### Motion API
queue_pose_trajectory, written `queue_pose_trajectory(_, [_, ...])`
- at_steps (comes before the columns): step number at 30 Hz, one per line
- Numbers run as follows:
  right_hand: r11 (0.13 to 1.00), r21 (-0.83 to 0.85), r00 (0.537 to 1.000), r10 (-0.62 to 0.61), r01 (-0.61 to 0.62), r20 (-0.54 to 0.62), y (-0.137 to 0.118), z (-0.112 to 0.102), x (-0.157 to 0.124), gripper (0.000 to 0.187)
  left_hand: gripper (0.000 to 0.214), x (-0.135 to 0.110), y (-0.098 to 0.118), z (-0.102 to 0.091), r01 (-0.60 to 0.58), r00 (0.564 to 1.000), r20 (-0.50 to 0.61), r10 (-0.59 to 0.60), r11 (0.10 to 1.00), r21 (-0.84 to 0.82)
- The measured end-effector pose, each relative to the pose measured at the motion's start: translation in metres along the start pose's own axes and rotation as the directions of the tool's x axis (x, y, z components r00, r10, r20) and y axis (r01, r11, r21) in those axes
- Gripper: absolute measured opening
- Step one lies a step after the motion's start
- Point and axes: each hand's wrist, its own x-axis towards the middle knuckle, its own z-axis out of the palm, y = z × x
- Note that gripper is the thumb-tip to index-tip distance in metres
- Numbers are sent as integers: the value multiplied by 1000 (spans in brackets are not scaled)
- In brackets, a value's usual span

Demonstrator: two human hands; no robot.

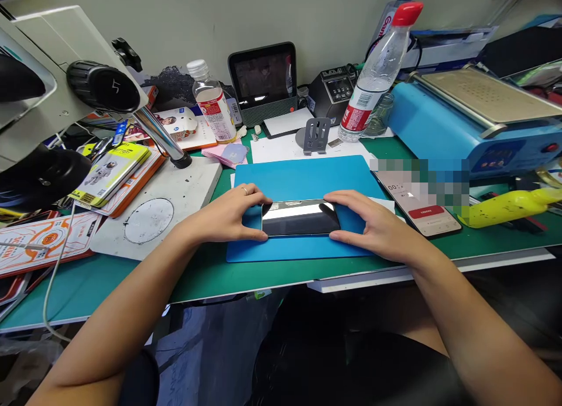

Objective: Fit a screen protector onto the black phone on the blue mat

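A dark smartphone (301, 220) lies sideways over a blue mat (281, 251), its glossy black screen facing up and catching a bright reflection. My left hand (232, 214) grips its left end between thumb and fingers; a ring shows on one finger. At the other end, my right hand (373, 224) holds the phone the same way, thumb on the near edge and fingers on the far edge. Whether the phone rests fully on the mat or is slightly raised, I cannot tell. Right of the mat lies a second phone (424, 210) with a lit screen.
A microscope (103, 87) on a pale base (197, 189) stands at the left beside stacked boxes (112, 175). Behind the mat are a phone stand (317, 136), a smart display (263, 78) and bottles (373, 72). A blue heating machine (439, 131) and yellow bottle (509, 209) occupy the right.
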Motion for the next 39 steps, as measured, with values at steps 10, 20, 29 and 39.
queue_pose_trajectory(10, [1000,22,1000,1,-1,8,-1,-1,0,63,71,0,0,0,9,1000,12,-9,1000,0])
queue_pose_trajectory(20, [1000,25,1000,14,-14,-19,-1,-1,-1,64,70,1,-1,1,14,1000,-2,-14,1000,-20])
queue_pose_trajectory(29, [1000,-4,1000,1,-1,-11,2,0,-1,67,69,2,-4,2,18,1000,-13,-19,997,-72])
queue_pose_trajectory(39, [1000,-21,1000,9,-9,5,5,2,-1,73,66,5,-5,4,-4,999,-50,-3,991,-130])
